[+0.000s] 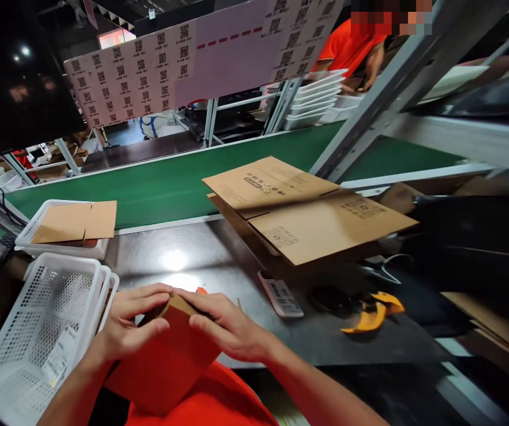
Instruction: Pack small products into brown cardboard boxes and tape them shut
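Note:
Close to my body I have a small cardboard box (165,361), tilted, its near face tinted red by my shirt. My left hand (132,319) grips its upper left edge, thumb on the near side and fingers over the top. On the upper right edge, my right hand (227,325) holds it the same way, the fingertips of both hands almost meeting at the top corner. The box's far side is hidden by my hands. Beyond them, a pink-edged flat device (281,296) with a pale label or screen lies on the metal table (148,254).
White perforated baskets (41,331) stand at left; behind them a white tray (63,251) carries a flat cardboard piece (77,222). Larger flattened cartons (298,207) overhang the table, near a yellow-and-black tool (373,313). Past a green conveyor belt (161,189), a person in red (347,47) works.

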Available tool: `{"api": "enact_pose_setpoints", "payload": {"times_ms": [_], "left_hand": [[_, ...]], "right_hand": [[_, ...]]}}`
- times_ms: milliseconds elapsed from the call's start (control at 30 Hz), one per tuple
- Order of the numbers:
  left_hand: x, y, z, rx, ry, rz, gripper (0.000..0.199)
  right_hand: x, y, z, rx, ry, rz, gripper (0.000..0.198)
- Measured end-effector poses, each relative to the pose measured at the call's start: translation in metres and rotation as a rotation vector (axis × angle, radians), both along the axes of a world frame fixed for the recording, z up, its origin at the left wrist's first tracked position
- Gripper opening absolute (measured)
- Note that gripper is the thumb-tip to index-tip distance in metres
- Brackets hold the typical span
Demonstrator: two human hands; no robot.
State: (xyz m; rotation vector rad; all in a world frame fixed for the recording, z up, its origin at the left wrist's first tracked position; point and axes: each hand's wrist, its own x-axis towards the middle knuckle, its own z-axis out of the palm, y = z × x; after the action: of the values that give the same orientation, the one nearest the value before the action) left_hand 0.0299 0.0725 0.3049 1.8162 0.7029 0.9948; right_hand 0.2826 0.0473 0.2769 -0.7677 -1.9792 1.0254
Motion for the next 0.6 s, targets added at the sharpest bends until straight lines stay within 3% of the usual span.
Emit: {"api": "enact_pose_setpoints", "payload": {"times_ms": [200,367,467,533,600], "left_hand": [[0.007,-0.006,0.010,-0.025,0.058,-0.097,0.042],[0.008,-0.010,0.016,-0.130,0.107,-0.116,0.044],[-0.014,-0.009,0.020,-0.253,0.139,-0.238,0.073],[-0.033,-0.012,0.015,-0.365,0.096,-0.222,0.096],[-0.046,-0.020,0.004,-0.439,-0.007,-0.109,0.104]], "right_hand": [[0.004,0.002,-0.010,0.167,-0.016,-0.003,0.057],[0.013,-0.001,-0.015,0.214,-0.066,-0.052,0.057],[0.025,-0.005,-0.025,0.195,-0.056,-0.087,0.058],[0.035,-0.009,-0.040,0.127,-0.002,-0.234,0.055],[0.043,-0.014,-0.062,0.028,0.111,-0.473,0.053]]}}
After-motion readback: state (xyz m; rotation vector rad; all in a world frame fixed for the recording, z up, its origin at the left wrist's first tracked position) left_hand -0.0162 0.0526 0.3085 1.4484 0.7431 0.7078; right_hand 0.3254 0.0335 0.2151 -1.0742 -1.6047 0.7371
